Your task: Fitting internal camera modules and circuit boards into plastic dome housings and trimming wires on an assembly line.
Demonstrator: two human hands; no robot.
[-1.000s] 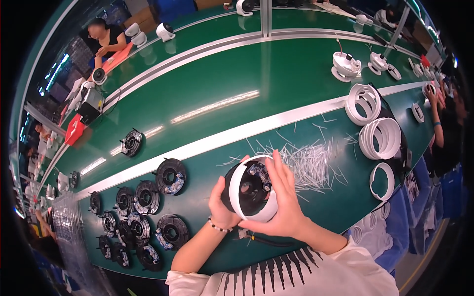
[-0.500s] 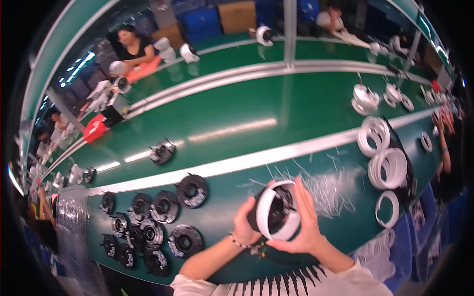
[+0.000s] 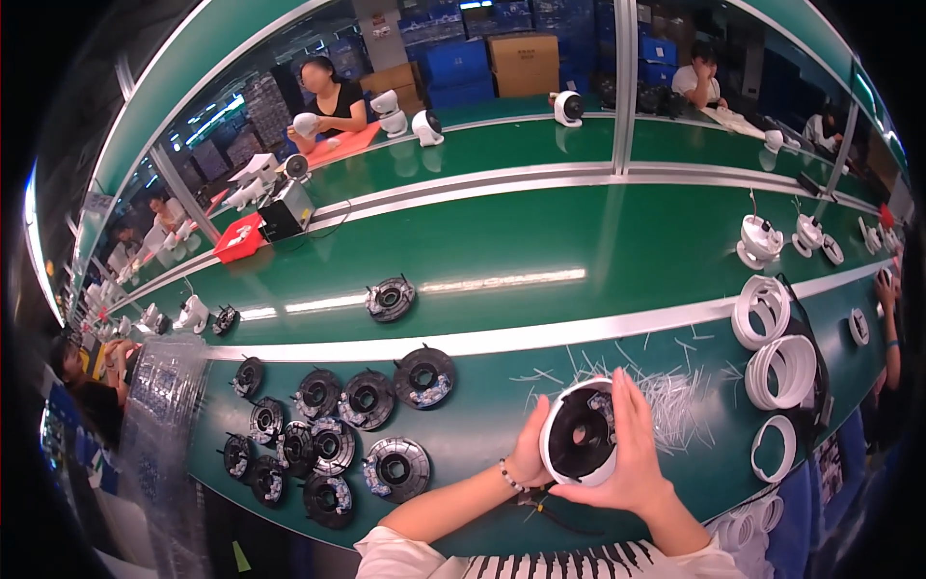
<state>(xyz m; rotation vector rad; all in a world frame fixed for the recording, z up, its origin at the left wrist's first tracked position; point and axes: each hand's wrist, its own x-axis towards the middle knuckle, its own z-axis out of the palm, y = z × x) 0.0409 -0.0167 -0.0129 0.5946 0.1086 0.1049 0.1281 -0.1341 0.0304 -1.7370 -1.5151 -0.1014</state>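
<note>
Between my two hands is a white ring with a black round part (image 3: 571, 454) set inside it, the black part's central hole facing up toward me. My left hand (image 3: 529, 450) grips its left side, the fingers partly hidden behind the rim. My right hand (image 3: 632, 458) wraps the right side, fingers stretched up along the rim and thumb across its lower edge. Just beyond lies a scatter of thin clear strips (image 3: 670, 405). To the left, several black round parts (image 3: 369, 399) with small boards and wires rest on the green table.
White rings (image 3: 779, 372) lie stacked at the right beside a black cable. One black round part (image 3: 391, 299) sits on the green belt beyond the metal rail (image 3: 463, 338). White fan-like units (image 3: 760, 241) stand farther right. Clear plastic sheeting (image 3: 164, 434) hangs at the left; people sit across the line.
The ring with its black part has turned from a side-on tilt to show its open face. My hands keep hold of it. The whole view has shifted, with the scene now lower and farther right.
</note>
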